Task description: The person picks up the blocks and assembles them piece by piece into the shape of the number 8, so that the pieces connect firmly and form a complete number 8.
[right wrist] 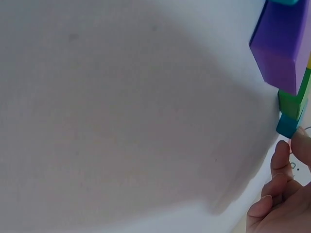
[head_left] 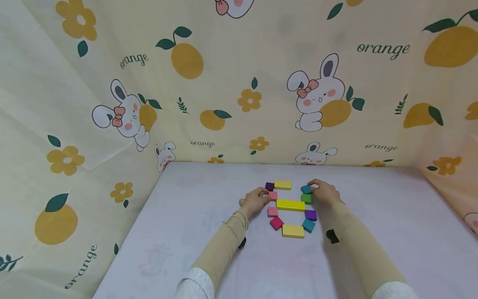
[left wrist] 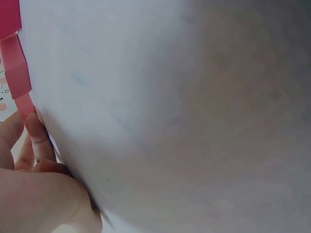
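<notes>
Coloured blocks lie in a figure-eight outline on the table. At its far left, my left hand [head_left: 255, 200] has bent fingers, with thumb and index fingertips at the upper pink block [head_left: 273, 196], just in front of a dark purple block [head_left: 269, 186]. In the left wrist view the fingertips [left wrist: 34, 124] meet the pink block's end, and the dark purple block is hidden. My right hand [head_left: 325, 192] pinches the blue block [head_left: 306, 189] at the far right corner. The green block [head_left: 306, 199] sits right in front of it.
A long yellow block [head_left: 290, 205] crosses the middle, with shorter yellow blocks at the far [head_left: 282, 185] and near [head_left: 293, 231] ends. The near half has a pink [head_left: 272, 212], a crimson [head_left: 276, 223], a purple [head_left: 310, 215] and a teal block [head_left: 308, 225]. A printed cloth [head_left: 231, 83] hangs behind.
</notes>
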Demonstrator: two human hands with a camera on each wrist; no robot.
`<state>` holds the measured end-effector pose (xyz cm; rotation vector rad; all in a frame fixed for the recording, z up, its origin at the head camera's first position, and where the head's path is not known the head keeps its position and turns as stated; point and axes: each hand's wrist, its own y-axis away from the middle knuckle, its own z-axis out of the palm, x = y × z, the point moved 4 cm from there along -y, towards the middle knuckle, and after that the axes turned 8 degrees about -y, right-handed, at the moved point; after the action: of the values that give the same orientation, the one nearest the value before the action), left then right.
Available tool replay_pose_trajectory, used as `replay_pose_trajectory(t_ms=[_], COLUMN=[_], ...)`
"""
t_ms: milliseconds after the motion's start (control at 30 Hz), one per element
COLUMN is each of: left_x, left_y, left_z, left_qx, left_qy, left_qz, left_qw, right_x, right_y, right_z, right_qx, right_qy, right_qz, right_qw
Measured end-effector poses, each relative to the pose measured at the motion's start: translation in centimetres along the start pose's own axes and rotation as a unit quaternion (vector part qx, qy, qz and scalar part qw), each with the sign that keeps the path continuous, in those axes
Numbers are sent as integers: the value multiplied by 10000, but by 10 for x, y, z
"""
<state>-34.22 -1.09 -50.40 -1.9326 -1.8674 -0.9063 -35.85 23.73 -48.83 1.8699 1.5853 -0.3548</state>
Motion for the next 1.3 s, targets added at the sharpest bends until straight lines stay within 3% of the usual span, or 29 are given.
replay_pose_trajectory(t_ms=[533, 867, 1167, 1300], left_x=[1, 3, -2, -2], left_y=[1, 2, -1, -3], left_z=[-1, -5, -2, -2], left_qx=[-26, -25, 145, 148], left_qy=[82, 207, 520, 676], left_qz=[-31, -92, -158, -98], left_qw=[10000, 9997, 9984, 9976], right_x=[-7, -7, 10, 13], right_y=[-8, -6, -13, -16], right_z=[8, 7, 13, 14], right_qx=[-137, -128, -269, -223], right_qy=[-145, -266, -768, -972], right_qz=[8, -194, -635, -613], right_qw=[9998, 9994, 9947, 9931])
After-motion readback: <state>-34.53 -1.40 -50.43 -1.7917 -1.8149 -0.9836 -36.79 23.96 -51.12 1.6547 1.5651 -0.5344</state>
